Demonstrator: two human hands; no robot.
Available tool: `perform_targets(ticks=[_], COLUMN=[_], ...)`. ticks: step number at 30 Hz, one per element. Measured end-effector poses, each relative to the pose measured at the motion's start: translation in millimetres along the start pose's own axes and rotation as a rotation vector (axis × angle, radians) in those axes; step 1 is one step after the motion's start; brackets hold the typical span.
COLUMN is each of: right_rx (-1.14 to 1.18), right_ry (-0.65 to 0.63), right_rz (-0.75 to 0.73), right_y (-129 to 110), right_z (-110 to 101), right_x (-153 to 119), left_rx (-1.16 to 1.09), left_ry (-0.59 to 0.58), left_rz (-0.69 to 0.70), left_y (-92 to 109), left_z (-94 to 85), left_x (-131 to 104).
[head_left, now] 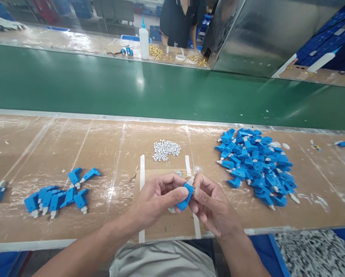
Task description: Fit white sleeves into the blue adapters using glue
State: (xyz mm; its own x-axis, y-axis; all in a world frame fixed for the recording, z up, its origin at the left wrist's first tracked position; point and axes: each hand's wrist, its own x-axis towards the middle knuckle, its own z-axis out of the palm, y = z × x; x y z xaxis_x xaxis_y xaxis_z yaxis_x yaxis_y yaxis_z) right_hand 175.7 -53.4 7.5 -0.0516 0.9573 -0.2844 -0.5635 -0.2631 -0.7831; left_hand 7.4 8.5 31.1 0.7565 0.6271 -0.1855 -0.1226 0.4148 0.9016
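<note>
My left hand (163, 196) grips a small blue plastic part (185, 197) with a pale grey tip, its thumb lying across the blue body. Against the right side of the same part, my right hand (211, 202) presses with curled fingers; whether something small sits between them cannot be made out. Beyond the hands lies a patch of small white-grey pieces (165, 149). A large heap of blue parts with grey tips (255, 161) is to the right, and a smaller group of them (57, 198) is to the left.
White tape strips (142, 192) flank a cardboard piece under the hands. A green conveyor belt (103, 86) runs behind the table (109, 146). Across it are a white bottle (144, 42), gold-coloured pieces (155, 52) and a person (178, 23). A bin of grey pieces (316, 250) stands lower right.
</note>
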Motion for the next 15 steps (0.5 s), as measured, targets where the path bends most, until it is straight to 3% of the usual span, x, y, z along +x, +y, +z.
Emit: perform_targets(ticks=[2, 4, 7, 9, 12, 15], right_rx=[0.011, 0.016, -0.085, -0.204, -0.320, -0.546], right_ry=[0.018, 0.074, 0.207, 0.257, 0.267, 0.333], right_rz=[-0.008, -0.029, -0.079, -0.081, -0.065, -0.138], right_y=[0, -2, -6, -6, -6, -17], right_z=[-4, -10, -27, -39, -59, -80], right_x=[1, -1, -12, -23, -38, -44], left_rx=[0.068, 0.205, 0.625, 1.050, 1.278, 1.360], left_ry=[0.005, 0.098, 0.346, 0.472, 0.577, 0.678], left_rz=[0.014, 0.062, 0.142, 0.114, 0.076, 0.033], left_y=[10, 20, 39, 53, 70, 80], left_z=[0.8, -7.7, -43.0, -74.3, -110.1, -122.9], left_x=[8, 26, 70, 102, 136, 143])
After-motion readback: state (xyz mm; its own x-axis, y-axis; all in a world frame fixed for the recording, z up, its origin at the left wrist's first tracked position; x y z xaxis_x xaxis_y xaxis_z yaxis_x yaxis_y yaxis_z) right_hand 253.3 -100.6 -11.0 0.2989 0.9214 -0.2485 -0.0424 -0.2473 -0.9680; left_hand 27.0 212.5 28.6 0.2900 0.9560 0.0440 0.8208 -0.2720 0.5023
